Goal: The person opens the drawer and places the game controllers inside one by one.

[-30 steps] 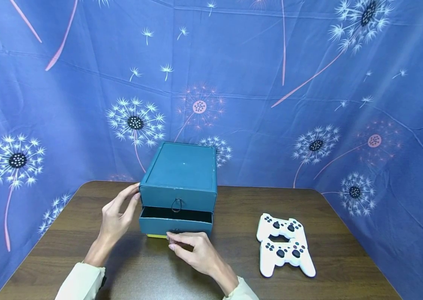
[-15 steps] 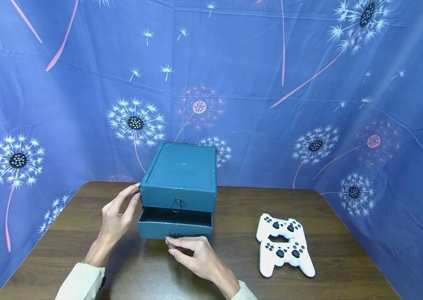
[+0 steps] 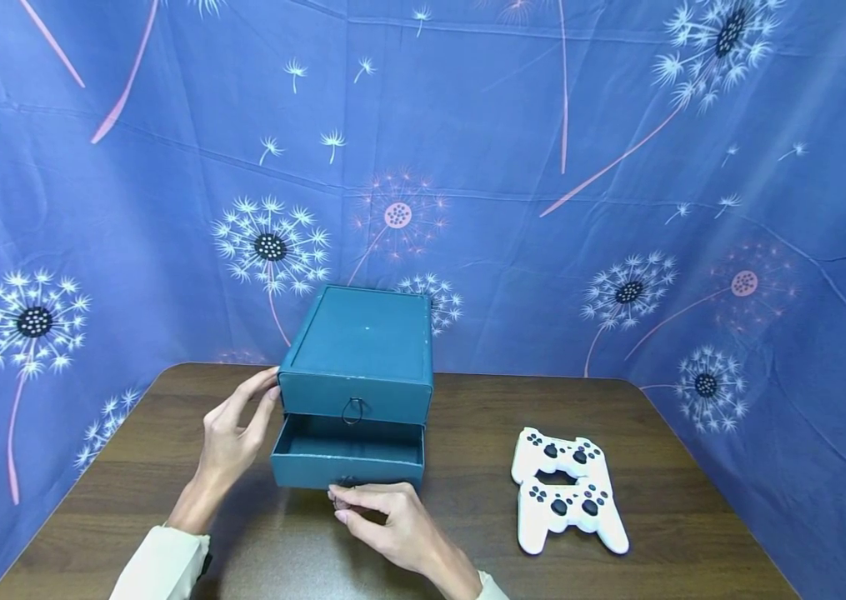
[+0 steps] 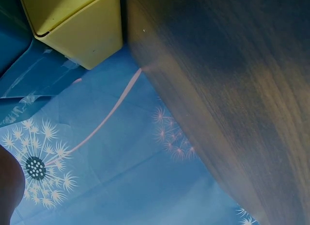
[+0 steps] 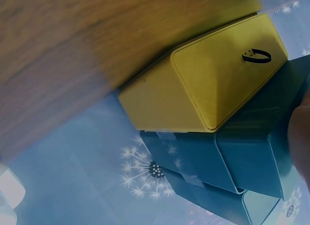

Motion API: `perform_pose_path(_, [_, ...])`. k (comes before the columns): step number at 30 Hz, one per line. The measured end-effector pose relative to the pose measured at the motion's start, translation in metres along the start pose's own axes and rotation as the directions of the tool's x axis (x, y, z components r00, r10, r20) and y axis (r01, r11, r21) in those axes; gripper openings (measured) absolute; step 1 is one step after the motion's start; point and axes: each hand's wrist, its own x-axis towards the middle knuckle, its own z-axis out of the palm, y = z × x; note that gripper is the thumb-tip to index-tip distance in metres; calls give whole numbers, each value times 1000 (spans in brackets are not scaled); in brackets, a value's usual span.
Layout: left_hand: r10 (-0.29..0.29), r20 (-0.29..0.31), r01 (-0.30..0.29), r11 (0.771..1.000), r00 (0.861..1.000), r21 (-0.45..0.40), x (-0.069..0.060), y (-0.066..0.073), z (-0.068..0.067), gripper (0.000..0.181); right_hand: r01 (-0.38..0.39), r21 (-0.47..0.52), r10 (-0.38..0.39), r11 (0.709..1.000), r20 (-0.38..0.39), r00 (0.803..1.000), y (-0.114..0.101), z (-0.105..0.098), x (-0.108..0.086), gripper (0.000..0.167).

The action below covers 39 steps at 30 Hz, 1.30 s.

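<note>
A teal drawer unit stands on the table, its top drawer closed with a dark ring pull hanging on the front. The teal drawer below it is pulled out, and nothing shows inside. Thumb and fingers of my right hand pinch this drawer's ring pull at the front. My left hand touches the unit's left side near the upper front corner with extended fingers. A yellow drawer sits at the bottom, closed, with its own dark pull; the open drawer hides it in the head view.
Two white game controllers lie touching on the right of the wooden table. A blue cloth with dandelion prints hangs behind the table.
The right hand has moved toward the person, drawing the teal drawer further out, so more of its inside shows. The yellow strip below is now covered. The left hand stays put.
</note>
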Motion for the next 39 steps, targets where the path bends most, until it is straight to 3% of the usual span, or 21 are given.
perform_pose_path(11, [-2,-4,2,1000,1000,1,0,0,0,26,19,35,-19,999,7,1000,-2,3,-4,31])
perform_pose_path(24, [7,-6,-7,1000,1000,-3,0,-1,1,26,33,2,-33,999,26,999,-8,5,-7,31])
perform_pose_path(39, [-17,1,17,1000,1000,8,-1,0,0,32,-14,-37,16,999,71,997,-18,6,-14,30])
